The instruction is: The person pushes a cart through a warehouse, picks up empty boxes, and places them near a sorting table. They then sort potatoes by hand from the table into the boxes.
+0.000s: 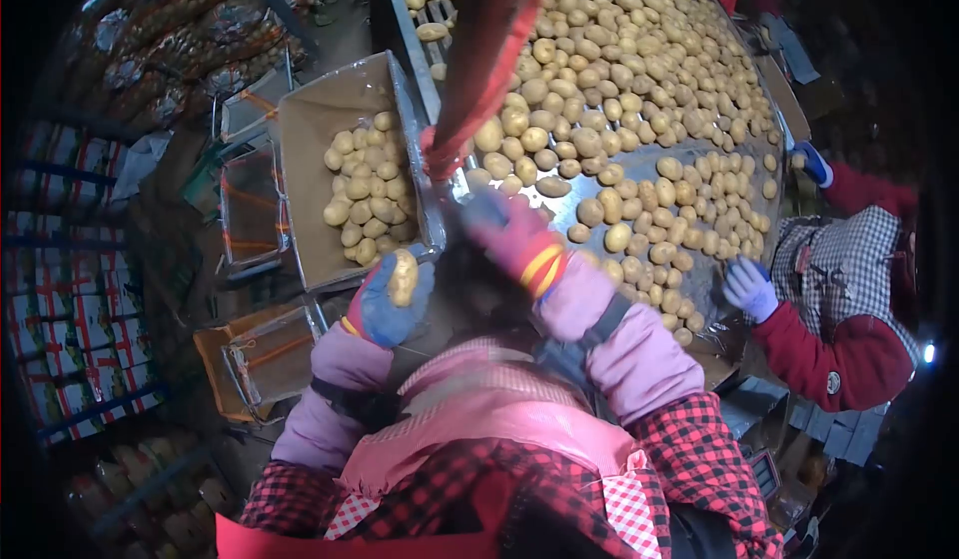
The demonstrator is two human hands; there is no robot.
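1. Nearest in view, the left hand point(385, 299) is seen in a blue glove, and a single potato point(403, 276) is cupped in its palm; the fingers point(372, 311) are curled loosely about it, half closed rather than clamped.
2. A slip is judged possible here: with so loose a curl, the potato could roll off the palm and drop beside the cardboard box point(315, 124) instead of into it.
3. Just beyond the left fingers, the box is found partly filled with small potatoes point(368, 191), its near rim close to the held one.
4. The right hand point(511, 234), in a red glove with yellow stripes, is stretched forward over the edge of the desk point(689, 154); its fingers appear bent downward, but whether anything is gripped cannot be told, as the hand is blurred.
5. A knock is judged likely there: loose potatoes lie right at the right fingers, and one could be nudged off the edge.
6. Farther right, a co-worker's white-gloved hand point(747, 287) is seen at the same pile point(619, 69); a clash of reaches could be caused.
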